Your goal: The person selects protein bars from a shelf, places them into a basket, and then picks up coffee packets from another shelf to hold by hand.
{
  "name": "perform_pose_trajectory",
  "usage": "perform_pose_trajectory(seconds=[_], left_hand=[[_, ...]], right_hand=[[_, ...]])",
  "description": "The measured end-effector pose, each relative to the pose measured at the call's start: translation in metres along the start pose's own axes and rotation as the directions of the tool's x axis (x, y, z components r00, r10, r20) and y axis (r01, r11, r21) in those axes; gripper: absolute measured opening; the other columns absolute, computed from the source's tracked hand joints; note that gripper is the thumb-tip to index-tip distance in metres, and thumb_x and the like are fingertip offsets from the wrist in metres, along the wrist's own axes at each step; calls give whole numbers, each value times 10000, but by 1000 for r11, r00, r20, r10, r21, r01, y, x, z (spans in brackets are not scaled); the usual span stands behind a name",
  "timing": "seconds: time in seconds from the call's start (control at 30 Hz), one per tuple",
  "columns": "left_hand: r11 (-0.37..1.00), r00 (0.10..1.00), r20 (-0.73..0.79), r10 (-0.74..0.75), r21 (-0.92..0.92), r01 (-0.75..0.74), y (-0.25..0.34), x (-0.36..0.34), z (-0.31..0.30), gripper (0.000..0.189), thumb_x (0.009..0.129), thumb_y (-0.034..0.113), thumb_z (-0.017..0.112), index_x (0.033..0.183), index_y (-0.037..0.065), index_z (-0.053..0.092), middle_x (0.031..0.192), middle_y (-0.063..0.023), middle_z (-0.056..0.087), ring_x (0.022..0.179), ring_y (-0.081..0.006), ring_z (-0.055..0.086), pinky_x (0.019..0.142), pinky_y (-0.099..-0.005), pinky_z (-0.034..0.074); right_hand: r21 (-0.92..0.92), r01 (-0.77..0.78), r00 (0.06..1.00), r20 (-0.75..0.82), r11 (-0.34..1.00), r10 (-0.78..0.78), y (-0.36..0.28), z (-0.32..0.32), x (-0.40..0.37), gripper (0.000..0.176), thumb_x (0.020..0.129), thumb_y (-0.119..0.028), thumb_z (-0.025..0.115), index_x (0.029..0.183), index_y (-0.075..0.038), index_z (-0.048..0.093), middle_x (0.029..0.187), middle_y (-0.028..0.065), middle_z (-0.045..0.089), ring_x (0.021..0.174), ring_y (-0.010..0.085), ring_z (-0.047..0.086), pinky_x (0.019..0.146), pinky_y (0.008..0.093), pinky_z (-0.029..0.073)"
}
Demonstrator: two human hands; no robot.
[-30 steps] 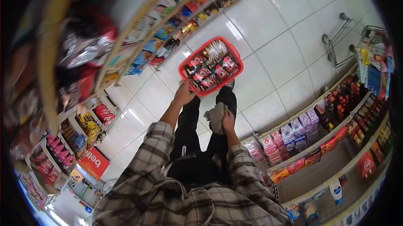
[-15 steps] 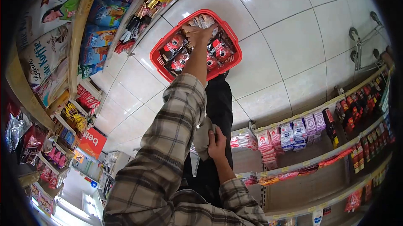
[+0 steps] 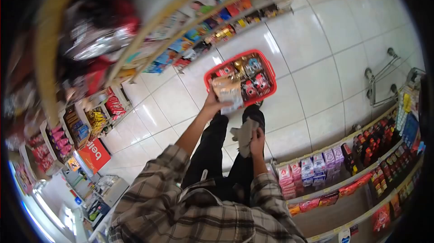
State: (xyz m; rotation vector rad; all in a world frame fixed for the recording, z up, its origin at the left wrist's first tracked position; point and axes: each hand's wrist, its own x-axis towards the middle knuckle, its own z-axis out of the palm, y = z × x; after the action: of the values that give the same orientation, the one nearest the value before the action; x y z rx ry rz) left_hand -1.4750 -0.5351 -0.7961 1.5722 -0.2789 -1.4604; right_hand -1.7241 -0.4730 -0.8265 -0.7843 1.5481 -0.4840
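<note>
Left hand (image 3: 211, 105) round packets (image 3: 227, 91) — right hand (image 3: 258, 137) round cloth (image 3: 243, 135)

Counts: 1 red basket (image 3: 273, 82); 2 hands, namely 1 left hand (image 3: 211, 105) and 1 right hand (image 3: 258, 137); 1 pale packet (image 3: 227, 91); 1 grey cloth (image 3: 243, 133); 1 metal trolley (image 3: 379, 77).

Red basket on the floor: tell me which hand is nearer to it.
Left. The left hand holds packets at the red basket's near rim; the right hand is back by the legs, with a grey cloth.
</note>
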Motion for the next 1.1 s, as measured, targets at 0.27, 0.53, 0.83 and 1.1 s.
perform_pose_trajectory(seconds=[0.27, 0.53, 0.83, 1.1], left_hand=[[813, 919, 324, 226, -582, 5, 90, -242, -77, 764, 681, 247, 756, 1318, -4, 418, 1242, -143, 575, 1109, -291, 589, 971, -426, 470], [450, 725, 236, 647, -886, -113, 136, -345, -98, 855, 718, 522, 723, 1346, 19, 433, 1250, -152, 580, 1094, -283, 606, 948, -452, 492], [537, 920, -159, 359, -771, -343, 161, -396, -30, 817, 756, 577, 584, 1402, 131, 359, 1371, -107, 462, 1232, -260, 495, 1015, -432, 434], [340, 867, -147, 476, -879, -335, 109, -369, 35, 817, 727, 571, 571, 1407, 158, 385, 1394, -89, 458, 1261, -273, 457, 1084, -495, 310]], right_hand=[[387, -271, 938, 311, 881, 152, -120, 11, -50, 485, 972, -348, 491, 1245, 50, 523, 1128, 137, 624, 981, 191, 616, 846, 320, 494], [369, 687, 632, 123, 627, -765, -363, 80, -267, 374, 974, -240, 516, 1234, 27, 497, 1154, 98, 595, 1001, 181, 587, 867, 320, 472], [247, 968, -203, 649, -50, -733, -380, 108, -360, 399, 699, -117, 752, 1045, -15, 580, 911, 140, 535, 824, 309, 572, 706, 360, 468], [234, 965, -136, 836, 120, -532, -380, 45, -256, 294, 733, -119, 724, 995, -19, 641, 922, 130, 607, 816, 290, 640, 691, 336, 518]])
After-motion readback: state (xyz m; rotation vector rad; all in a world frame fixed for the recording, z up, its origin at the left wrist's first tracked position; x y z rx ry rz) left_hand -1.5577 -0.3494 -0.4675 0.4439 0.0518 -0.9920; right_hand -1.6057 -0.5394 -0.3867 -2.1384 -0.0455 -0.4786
